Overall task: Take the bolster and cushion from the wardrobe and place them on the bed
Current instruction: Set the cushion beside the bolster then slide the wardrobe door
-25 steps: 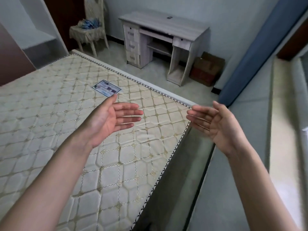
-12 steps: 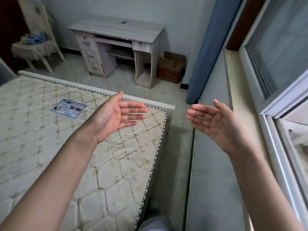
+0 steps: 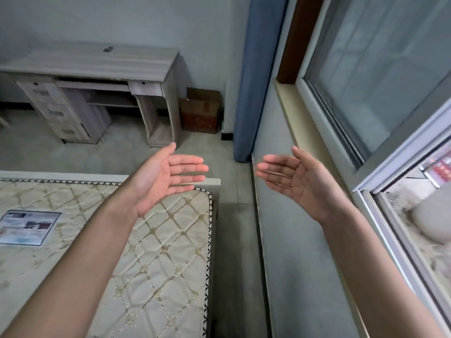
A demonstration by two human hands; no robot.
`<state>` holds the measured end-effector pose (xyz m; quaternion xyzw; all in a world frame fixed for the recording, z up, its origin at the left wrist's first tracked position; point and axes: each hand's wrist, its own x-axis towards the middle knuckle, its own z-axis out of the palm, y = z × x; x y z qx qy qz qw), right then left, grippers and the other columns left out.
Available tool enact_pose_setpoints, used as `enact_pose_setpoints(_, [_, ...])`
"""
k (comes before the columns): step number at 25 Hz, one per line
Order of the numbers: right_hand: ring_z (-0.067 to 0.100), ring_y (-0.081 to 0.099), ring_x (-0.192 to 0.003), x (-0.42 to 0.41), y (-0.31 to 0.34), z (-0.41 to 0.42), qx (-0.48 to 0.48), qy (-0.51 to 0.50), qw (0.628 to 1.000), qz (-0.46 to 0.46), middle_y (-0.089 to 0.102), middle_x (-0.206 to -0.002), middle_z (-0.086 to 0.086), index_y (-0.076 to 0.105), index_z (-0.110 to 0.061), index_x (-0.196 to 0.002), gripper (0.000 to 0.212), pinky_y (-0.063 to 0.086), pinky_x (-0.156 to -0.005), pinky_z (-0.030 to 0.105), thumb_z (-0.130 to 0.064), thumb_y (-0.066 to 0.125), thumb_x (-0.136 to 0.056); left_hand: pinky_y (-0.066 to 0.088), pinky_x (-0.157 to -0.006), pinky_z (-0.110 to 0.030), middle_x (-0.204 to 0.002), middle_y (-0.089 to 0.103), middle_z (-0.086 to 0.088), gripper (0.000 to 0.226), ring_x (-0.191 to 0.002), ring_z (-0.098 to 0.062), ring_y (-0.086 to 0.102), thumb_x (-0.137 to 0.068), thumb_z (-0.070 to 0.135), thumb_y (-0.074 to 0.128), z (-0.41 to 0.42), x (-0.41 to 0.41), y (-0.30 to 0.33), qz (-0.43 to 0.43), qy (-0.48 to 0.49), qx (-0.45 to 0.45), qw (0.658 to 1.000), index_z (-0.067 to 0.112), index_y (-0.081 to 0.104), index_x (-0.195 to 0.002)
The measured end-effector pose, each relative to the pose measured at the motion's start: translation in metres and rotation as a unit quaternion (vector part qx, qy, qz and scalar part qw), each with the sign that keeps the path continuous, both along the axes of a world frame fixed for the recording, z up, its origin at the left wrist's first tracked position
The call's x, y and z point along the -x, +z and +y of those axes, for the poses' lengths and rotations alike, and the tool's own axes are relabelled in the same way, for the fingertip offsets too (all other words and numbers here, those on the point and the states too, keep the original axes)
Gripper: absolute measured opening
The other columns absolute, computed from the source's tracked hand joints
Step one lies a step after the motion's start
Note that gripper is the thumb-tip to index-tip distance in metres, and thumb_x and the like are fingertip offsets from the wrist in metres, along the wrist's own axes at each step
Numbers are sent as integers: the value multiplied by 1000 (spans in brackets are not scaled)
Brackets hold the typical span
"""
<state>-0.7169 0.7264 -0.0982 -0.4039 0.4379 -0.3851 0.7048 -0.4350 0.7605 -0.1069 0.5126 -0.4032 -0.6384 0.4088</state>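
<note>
The bed (image 3: 168,259) fills the lower left, a bare quilted cream mattress with a paper label (image 3: 28,227) on it. My left hand (image 3: 161,178) hovers over the mattress's far right corner, palm turned inward, fingers apart and holding nothing. My right hand (image 3: 297,181) is held out over the gap beside the window wall, palm facing the left hand, also empty. No bolster, cushion or wardrobe is in view.
A pale wooden desk (image 3: 97,69) with drawers stands against the far wall, a cardboard box (image 3: 200,113) beside it. A blue curtain (image 3: 258,76) hangs at the corner. A window (image 3: 380,69) and its sill run along the right. A narrow floor strip separates bed and wall.
The view has swung to the right, so the bed has slid left and the window has come in at the right. Both hands stay raised, open and empty.
</note>
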Motion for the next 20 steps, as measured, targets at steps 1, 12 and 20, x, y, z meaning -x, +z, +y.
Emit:
enact_pose_setpoints(1, [24, 70, -104, -2, 1, -14, -2, -3, 1000, -2, 76, -103, 11, 71, -11, -100, 51, 44, -105, 40, -41, 31, -102, 48, -93, -40, -115, 73, -8, 60, -106, -22, 69, -102, 48, 20, -18, -2, 0, -5, -8, -4, 1000, 11, 66, -116])
enact_pose_setpoints(12, [23, 69, -109, -18, -17, -159, -4, 30, 999, 9, 74, -112, 12, 71, -12, -105, 51, 45, -102, 38, -43, 31, -102, 48, -90, -41, -115, 72, -10, 58, -108, -24, 69, -102, 48, 23, -166, -16, -22, 14, -27, -8, 1000, 12, 67, -114])
enact_pose_setpoints(20, [24, 68, -110, -10, -12, -317, -6, 56, 998, 8, 73, -115, 13, 67, -8, -113, 52, 46, -102, 38, -42, 30, -103, 47, -93, -41, -116, 72, -12, 56, -110, -25, 68, -102, 45, 25, -308, -8, -16, 39, 30, -8, 999, 9, 66, -114])
